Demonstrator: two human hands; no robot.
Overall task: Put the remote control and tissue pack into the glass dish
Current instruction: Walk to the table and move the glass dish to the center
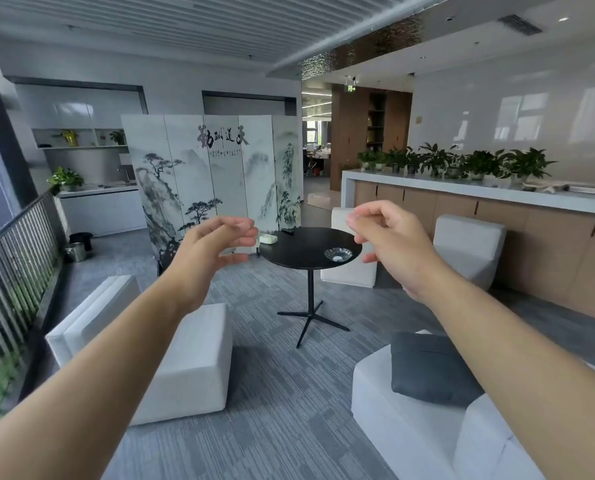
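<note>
Nearest, both arms stretched forward over the carpet, between a white seat (171, 368) on the left and a white sofa with a grey cushion (431, 368) on the right. Left hand (216, 252) raised with fingers loosely curled, thumb apart, nothing held. Right hand (389, 242) likewise raised, fingers bent inward toward the thumb, empty too. Neither hand touching anything; both well short of the table.

Further on, a round black table (306, 258) on a thin pedestal. On its near right part, the glass dish (338, 254), with something small and pale showing at its bottom, too small to tell whether an object or a glint. On the far left edge, the tissue pack (268, 239), lying flat. Just beyond it, at the far rim, the remote control (287, 232), dark against the dark top and hard to make out. Both well apart from the dish.

Judging by this: approach step only, no pickup begun, nothing of the task done. Next move calls for walking up to the table, then reaching across to the far side for either item, probably the left hand for the tissue pack, and carrying it over to the dish. Fit looks tight, the dish being small.

Behind the table, a painted folding screen (213, 174) and a long counter with potted plants (462, 164).
</note>
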